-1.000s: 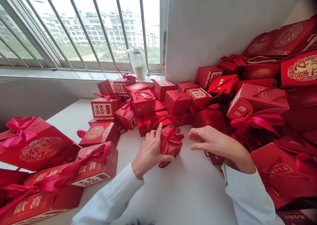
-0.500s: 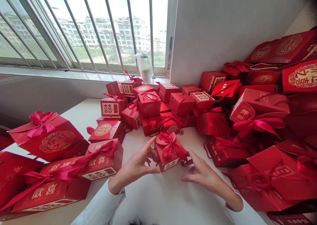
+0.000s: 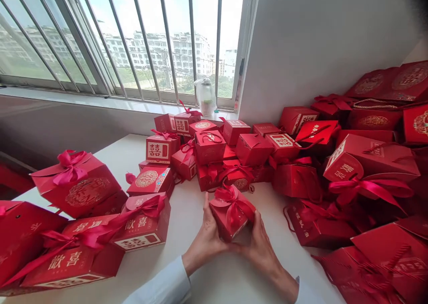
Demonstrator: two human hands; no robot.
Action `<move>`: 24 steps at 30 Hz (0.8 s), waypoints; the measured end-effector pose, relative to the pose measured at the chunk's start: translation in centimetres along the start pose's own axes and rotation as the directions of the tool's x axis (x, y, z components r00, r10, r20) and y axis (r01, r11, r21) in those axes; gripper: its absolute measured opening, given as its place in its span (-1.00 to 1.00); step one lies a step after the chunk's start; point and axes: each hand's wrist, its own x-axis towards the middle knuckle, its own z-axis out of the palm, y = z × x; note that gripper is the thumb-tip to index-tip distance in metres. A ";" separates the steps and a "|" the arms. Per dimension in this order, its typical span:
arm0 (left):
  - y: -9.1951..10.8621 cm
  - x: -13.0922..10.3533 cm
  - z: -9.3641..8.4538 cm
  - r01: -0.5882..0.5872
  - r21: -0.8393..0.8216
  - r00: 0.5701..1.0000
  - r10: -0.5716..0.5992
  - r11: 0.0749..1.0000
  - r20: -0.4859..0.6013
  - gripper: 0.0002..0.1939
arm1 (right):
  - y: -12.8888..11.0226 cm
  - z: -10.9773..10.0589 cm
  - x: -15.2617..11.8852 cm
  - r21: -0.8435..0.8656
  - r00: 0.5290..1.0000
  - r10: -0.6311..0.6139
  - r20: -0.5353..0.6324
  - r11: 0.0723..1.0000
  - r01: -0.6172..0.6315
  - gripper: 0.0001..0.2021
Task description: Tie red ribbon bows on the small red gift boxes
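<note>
A small red gift box with a red ribbon bow on its lid is between my two hands, above or on the white table; I cannot tell whether it touches. My left hand grips its left side, thumb toward the near edge. Around its right side my right hand is closed, fingers partly hidden behind the box. Just beyond stands a pile of red boxes, among them one with a cord handle and one with a round gold pattern.
At the left are larger red boxes with ribbons and a box with gold characters. More red boxes are heaped along the right. A bag-covered cup stands on the sill by the barred window.
My hands have closed in on the small box from both sides, and the box has turned so that a corner faces me. The view has shifted a little left.
</note>
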 end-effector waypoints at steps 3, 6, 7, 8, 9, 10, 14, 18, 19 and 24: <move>-0.1 0.4 -0.2 0.033 -0.049 0.999 -0.033 0.998 -0.008 0.43 | 0.2 1.5 -0.2 -0.037 0.998 0.033 -0.056 0.999 -0.036 -0.08; -0.4 0.7 -0.6 0.072 0.023 0.997 -0.072 0.997 -0.020 0.43 | 0.7 2.7 -0.1 -0.024 0.995 0.014 -0.097 1.000 -0.016 -0.09; -0.6 0.7 -0.7 0.088 0.047 0.996 -0.087 0.995 -0.020 0.44 | 1.0 2.9 0.0 -0.015 0.994 -0.008 -0.105 1.000 0.006 -0.10; -0.7 0.8 -0.8 0.103 0.060 0.995 -0.102 0.993 -0.018 0.44 | 1.3 3.1 0.0 -0.009 0.993 -0.037 -0.110 0.999 0.037 -0.11; -0.9 0.9 -0.8 0.116 0.061 0.993 -0.115 0.991 -0.014 0.43 | 1.6 3.2 0.1 -0.006 0.991 -0.072 -0.117 0.997 0.072 -0.14; -1.0 1.0 -0.8 0.124 0.059 0.992 -0.124 0.990 -0.011 0.41 | 2.0 3.3 0.1 -0.008 0.986 -0.106 -0.128 0.994 0.106 -0.17; -1.2 1.1 -0.9 0.104 0.087 0.994 -0.100 0.991 -0.043 0.30 | 3.1 3.3 0.3 -0.006 0.964 -0.198 -0.175 0.980 0.200 -0.29; -0.2 0.1 -1.0 0.048 0.052 0.997 -0.044 0.997 -0.068 0.24 | 3.3 3.3 0.5 0.085 0.960 -0.244 -0.139 0.963 0.257 -0.30; 0.2 -0.4 -1.1 0.045 0.035 0.996 -0.042 0.998 -0.077 0.22 | 3.2 3.2 0.5 0.109 0.959 -0.252 -0.133 0.958 0.266 -0.28; 2.1 -4.2 -1.5 0.069 0.118 0.988 -0.051 0.991 -0.149 0.06 | 3.3 2.7 -0.8 0.140 0.933 -0.359 -0.035 0.922 0.360 -0.26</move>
